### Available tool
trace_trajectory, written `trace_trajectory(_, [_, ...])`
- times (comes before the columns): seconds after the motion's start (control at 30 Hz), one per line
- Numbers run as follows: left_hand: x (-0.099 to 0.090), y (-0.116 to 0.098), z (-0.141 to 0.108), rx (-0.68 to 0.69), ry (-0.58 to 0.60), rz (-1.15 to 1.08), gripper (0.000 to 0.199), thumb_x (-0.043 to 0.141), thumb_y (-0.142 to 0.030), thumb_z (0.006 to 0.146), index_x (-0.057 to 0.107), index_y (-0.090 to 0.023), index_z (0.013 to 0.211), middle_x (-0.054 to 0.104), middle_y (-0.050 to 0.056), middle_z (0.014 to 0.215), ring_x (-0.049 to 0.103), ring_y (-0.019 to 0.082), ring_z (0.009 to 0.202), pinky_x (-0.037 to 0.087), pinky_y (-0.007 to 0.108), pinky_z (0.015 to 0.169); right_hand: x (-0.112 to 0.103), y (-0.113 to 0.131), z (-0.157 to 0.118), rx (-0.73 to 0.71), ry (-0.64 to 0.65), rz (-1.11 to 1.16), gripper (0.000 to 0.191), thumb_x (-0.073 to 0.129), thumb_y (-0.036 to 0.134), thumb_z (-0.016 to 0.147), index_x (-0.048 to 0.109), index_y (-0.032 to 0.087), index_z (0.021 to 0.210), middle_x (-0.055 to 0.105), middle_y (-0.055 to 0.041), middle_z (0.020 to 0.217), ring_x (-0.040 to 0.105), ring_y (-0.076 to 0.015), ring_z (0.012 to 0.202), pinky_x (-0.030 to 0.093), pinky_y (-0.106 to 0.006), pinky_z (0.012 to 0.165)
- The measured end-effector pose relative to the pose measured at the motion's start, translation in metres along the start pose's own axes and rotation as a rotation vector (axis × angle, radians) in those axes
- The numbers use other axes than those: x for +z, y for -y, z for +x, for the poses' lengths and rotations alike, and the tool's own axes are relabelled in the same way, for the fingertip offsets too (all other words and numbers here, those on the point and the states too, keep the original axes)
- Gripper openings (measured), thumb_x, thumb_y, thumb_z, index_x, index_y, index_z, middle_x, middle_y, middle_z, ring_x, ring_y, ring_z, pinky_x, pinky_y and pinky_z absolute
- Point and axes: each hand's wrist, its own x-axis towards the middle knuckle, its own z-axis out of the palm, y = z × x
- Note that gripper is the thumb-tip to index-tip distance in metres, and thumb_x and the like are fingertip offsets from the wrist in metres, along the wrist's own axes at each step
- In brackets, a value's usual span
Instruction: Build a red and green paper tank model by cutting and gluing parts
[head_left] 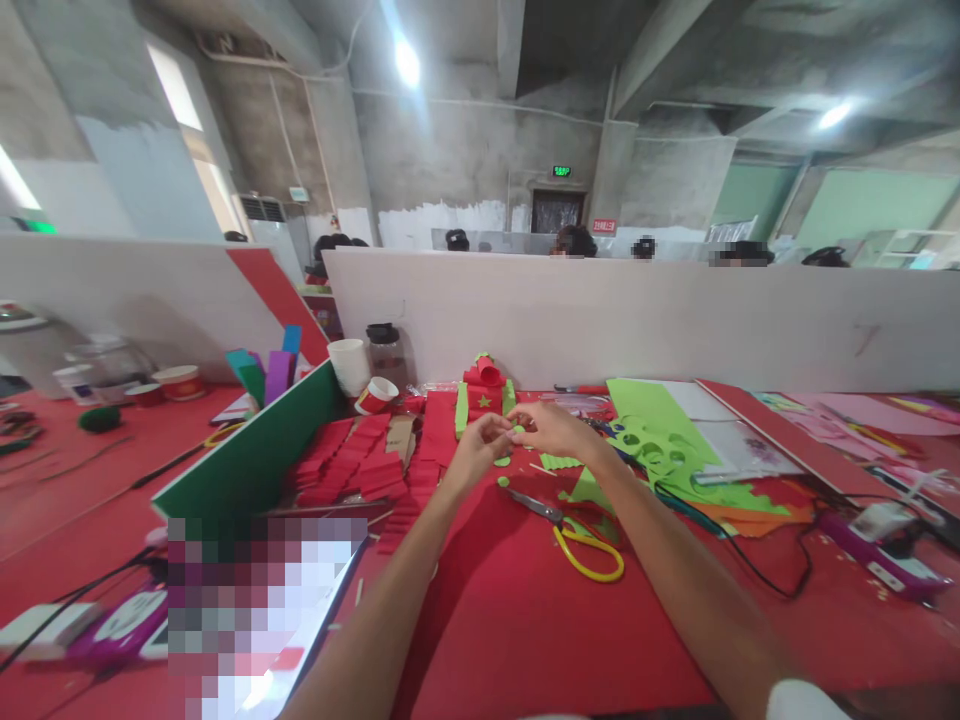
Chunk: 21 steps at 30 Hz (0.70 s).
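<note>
My left hand (480, 448) and my right hand (551, 430) meet at the fingertips above the middle of the red table (510, 620). The fingers of both are pinched together; a small light-green bit shows between them, too small to make out well. Just behind my left hand stands a red and green paper piece (484, 402) with a gold star and a red roll on top. Scissors (589, 555) with yellow handles lie open below my right hand. Small green paper discs (502, 482) are scattered near my fingers.
Folded red strips (367, 465) lie left beside a green board (247, 440). Cut green sheets (660, 450) and a cable are at the right. Paper cups (349, 366), a dark-lidded jar (384, 352) and a white partition (600, 320) stand behind. A lit tablet (300, 610) is front left.
</note>
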Motion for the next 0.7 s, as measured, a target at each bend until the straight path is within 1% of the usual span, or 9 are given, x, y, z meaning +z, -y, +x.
trace_trajectory(0.07, [-0.002, -0.003, 0.0, 0.013, -0.022, 0.032, 0.033, 0.079, -0.041, 0.067, 0.061, -0.017, 0.08, 0.062, -0.001, 0.066, 0.059, 0.013, 0.06, 0.044, 0.023, 0.057, -0.001, -0.006, 0.005, 0.002, -0.012, 0.02, 0.024, 0.062, 0.026, 0.083, 0.066, 0.019, 0.105, 0.074, -0.004, 0.087, 0.067, -0.0167, 0.075, 0.045, -0.023, 0.064])
trace_trajectory(0.13, [-0.006, -0.009, 0.001, 0.042, -0.067, 0.092, 0.028, 0.077, -0.039, 0.07, 0.062, -0.017, 0.081, 0.063, 0.001, 0.072, 0.06, 0.014, 0.064, 0.046, 0.024, 0.06, -0.009, -0.014, 0.006, 0.009, -0.041, 0.043, 0.02, 0.061, 0.022, 0.082, 0.068, 0.018, 0.1, 0.074, -0.0038, 0.084, 0.067, -0.0158, 0.074, 0.045, -0.022, 0.063])
trace_trajectory(0.2, [-0.013, -0.016, 0.003, 0.102, -0.137, 0.166, 0.024, 0.075, -0.035, 0.071, 0.063, -0.018, 0.082, 0.065, 0.002, 0.081, 0.061, 0.015, 0.071, 0.047, 0.024, 0.065, -0.023, -0.024, 0.005, 0.02, -0.086, 0.037, 0.015, 0.061, 0.021, 0.08, 0.07, 0.018, 0.092, 0.074, -0.0039, 0.085, 0.066, -0.0157, 0.075, 0.045, -0.022, 0.064])
trace_trajectory(0.27, [-0.023, -0.022, 0.008, 0.162, -0.207, 0.269, 0.023, 0.074, -0.032, 0.072, 0.063, -0.018, 0.086, 0.065, 0.005, 0.091, 0.062, 0.018, 0.083, 0.047, 0.027, 0.074, -0.041, -0.038, 0.0, 0.069, -0.162, 0.008, 0.015, 0.062, 0.022, 0.079, 0.071, 0.019, 0.091, 0.074, -0.0036, 0.084, 0.066, -0.0162, 0.075, 0.046, -0.023, 0.066])
trace_trajectory(0.33, [-0.036, -0.027, 0.019, 0.191, -0.233, 0.41, 0.028, 0.073, -0.031, 0.073, 0.062, -0.02, 0.096, 0.063, 0.007, 0.104, 0.061, 0.022, 0.094, 0.048, 0.031, 0.079, -0.059, -0.054, -0.007, 0.12, -0.253, -0.012, 0.014, 0.063, 0.023, 0.079, 0.072, 0.019, 0.089, 0.074, -0.0037, 0.084, 0.066, -0.0168, 0.076, 0.046, -0.024, 0.067])
trace_trajectory(0.43, [-0.057, -0.03, 0.042, 0.269, -0.207, 0.719, 0.036, 0.07, -0.031, 0.075, 0.059, -0.021, 0.108, 0.061, 0.01, 0.114, 0.056, 0.026, 0.111, 0.041, 0.039, 0.098, -0.081, -0.078, -0.02, 0.19, -0.35, -0.061, 0.015, 0.064, 0.026, 0.078, 0.073, 0.019, 0.087, 0.074, -0.0045, 0.085, 0.067, -0.0179, 0.079, 0.047, -0.025, 0.07])
trace_trajectory(0.47, [-0.062, -0.029, 0.052, 0.275, -0.192, 0.805, 0.039, 0.068, -0.031, 0.077, 0.057, -0.021, 0.113, 0.059, 0.011, 0.119, 0.053, 0.027, 0.116, 0.038, 0.041, 0.102, -0.086, -0.085, -0.025, 0.2, -0.357, -0.07, 0.015, 0.064, 0.027, 0.078, 0.073, 0.018, 0.088, 0.074, -0.0051, 0.085, 0.067, -0.0182, 0.08, 0.047, -0.025, 0.07])
trace_trajectory(0.57, [-0.075, -0.024, 0.079, 0.243, -0.206, 0.982, 0.043, 0.062, -0.03, 0.08, 0.053, -0.017, 0.119, 0.055, 0.017, 0.127, 0.051, 0.032, 0.12, 0.036, 0.046, 0.104, -0.096, -0.101, -0.035, 0.222, -0.316, -0.061, 0.017, 0.065, 0.027, 0.078, 0.072, 0.018, 0.09, 0.075, -0.0061, 0.087, 0.067, -0.0182, 0.08, 0.048, -0.025, 0.07])
trace_trajectory(0.7, [-0.081, -0.016, 0.105, 0.179, -0.132, 1.034, 0.043, 0.063, -0.03, 0.077, 0.054, -0.015, 0.117, 0.055, 0.018, 0.127, 0.051, 0.032, 0.121, 0.036, 0.046, 0.104, -0.1, -0.111, -0.041, 0.253, -0.246, -0.031, 0.016, 0.064, 0.027, 0.078, 0.07, 0.017, 0.089, 0.075, -0.0058, 0.086, 0.067, -0.0162, 0.073, 0.047, -0.023, 0.063])
